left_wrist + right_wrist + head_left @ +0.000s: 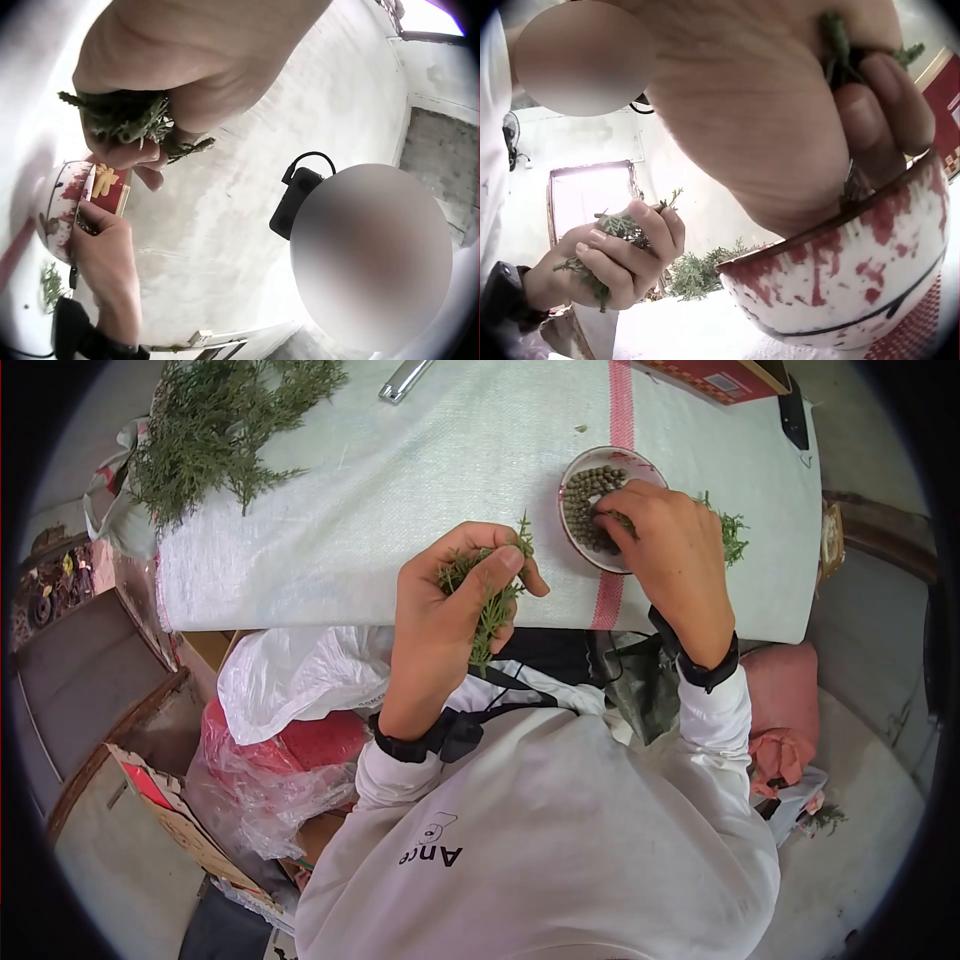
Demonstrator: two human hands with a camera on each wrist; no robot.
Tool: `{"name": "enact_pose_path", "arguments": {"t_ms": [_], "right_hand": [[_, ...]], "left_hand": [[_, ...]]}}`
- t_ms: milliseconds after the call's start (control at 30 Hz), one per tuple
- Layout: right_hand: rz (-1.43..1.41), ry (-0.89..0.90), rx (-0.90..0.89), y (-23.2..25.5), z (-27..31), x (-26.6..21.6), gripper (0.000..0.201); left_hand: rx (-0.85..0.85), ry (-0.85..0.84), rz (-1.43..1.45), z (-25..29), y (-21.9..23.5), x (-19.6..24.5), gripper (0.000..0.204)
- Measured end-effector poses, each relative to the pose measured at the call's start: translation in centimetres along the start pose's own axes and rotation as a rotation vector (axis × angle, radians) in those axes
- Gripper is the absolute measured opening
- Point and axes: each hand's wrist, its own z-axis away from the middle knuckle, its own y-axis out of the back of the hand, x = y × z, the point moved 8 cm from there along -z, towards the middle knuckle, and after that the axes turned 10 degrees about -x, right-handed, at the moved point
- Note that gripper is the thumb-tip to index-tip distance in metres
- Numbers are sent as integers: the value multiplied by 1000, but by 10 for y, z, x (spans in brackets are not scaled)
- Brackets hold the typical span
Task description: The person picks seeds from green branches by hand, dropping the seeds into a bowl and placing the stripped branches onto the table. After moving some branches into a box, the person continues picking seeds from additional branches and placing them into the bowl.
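Observation:
My left hand (450, 595) grips a bunch of green sprigs (492, 622), its fingers curled round the stems left of the bowl. The bowl (840, 277), white with red marks and a dark rim, holds many small round green-brown pieces (588, 490). Over the bowl's right side, my right hand (680, 550) reaches in with fingers bent. Bits of green (836, 37) show between those fingers in the right wrist view, and the fingertips are partly hidden by the rim.
A large heap of green branches (225, 430) lies at the table's far left. A metal object (405, 380) lies at the back, and a red box (720, 378) stands back right. Small sprigs (733, 538) lie right of the bowl. White woven sheeting (330, 540) covers the table.

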Motion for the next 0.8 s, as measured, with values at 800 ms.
{"name": "enact_pose_path", "arguments": {"t_ms": [800], "right_hand": [[-1370, -202, 469, 14, 61, 27, 14]], "left_hand": [[-226, -61, -117, -8, -63, 14, 11]]}}
